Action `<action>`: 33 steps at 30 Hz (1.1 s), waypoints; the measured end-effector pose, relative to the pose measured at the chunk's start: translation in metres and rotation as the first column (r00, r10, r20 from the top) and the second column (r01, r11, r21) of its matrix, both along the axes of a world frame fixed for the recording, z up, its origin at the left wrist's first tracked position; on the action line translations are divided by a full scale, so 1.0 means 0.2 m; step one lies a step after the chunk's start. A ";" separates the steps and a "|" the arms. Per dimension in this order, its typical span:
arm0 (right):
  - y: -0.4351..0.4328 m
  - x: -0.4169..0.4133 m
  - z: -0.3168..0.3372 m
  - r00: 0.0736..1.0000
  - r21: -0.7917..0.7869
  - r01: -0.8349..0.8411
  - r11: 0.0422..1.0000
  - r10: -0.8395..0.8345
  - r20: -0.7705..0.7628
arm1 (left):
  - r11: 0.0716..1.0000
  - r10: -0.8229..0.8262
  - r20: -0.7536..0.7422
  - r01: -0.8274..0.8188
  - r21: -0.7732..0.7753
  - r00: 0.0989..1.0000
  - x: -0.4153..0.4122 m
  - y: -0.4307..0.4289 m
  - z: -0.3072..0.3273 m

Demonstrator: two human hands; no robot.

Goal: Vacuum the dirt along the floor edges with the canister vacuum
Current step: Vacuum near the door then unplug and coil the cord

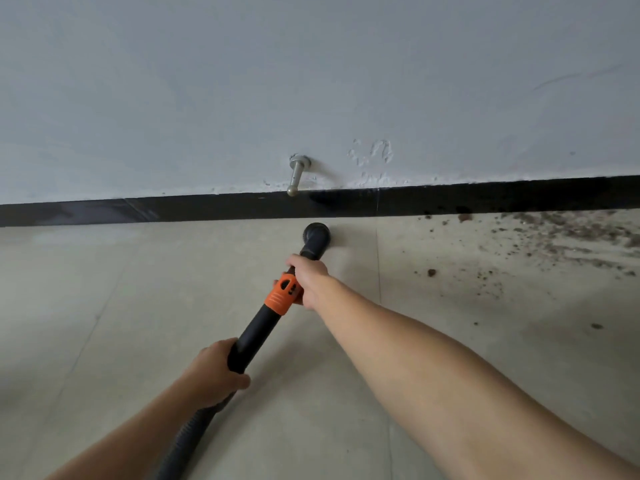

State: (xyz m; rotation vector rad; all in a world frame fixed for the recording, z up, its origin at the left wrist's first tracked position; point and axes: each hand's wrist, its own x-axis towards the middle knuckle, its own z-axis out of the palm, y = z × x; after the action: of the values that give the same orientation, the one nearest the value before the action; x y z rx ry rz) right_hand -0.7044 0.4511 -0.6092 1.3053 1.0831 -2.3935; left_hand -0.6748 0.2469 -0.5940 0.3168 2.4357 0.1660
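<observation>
Fingers [239, 379] of both hands clench the wand [254, 336]; I'd sweep its nozzle [316, 233] (seemingly touching floor) right along the skirting [450, 199] into the dirt [554, 233].

**Both hands closed, arms reaching far**

The right hand [309, 279] is stretched far ahead on a nearly straight bare forearm, fingers curled closed, knuckles up. The left hand [214, 370] sits nearer and lower left, fist wrapped tight, thumb on the right side, forearm angling in from the near left.
</observation>
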 end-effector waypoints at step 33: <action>0.42 0.36 0.04 0.956 -0.052 0.281 0.958 -0.275 0.097 | 0.967 -0.253 0.029 0.253 -0.007 0.967 0.04 0.44 0.05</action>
State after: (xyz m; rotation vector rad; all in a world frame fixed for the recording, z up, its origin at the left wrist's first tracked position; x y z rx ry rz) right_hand -0.6320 0.5342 -0.6020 1.6195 0.8366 -2.5112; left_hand -0.6660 0.3347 -0.5838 0.6124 2.3419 0.0442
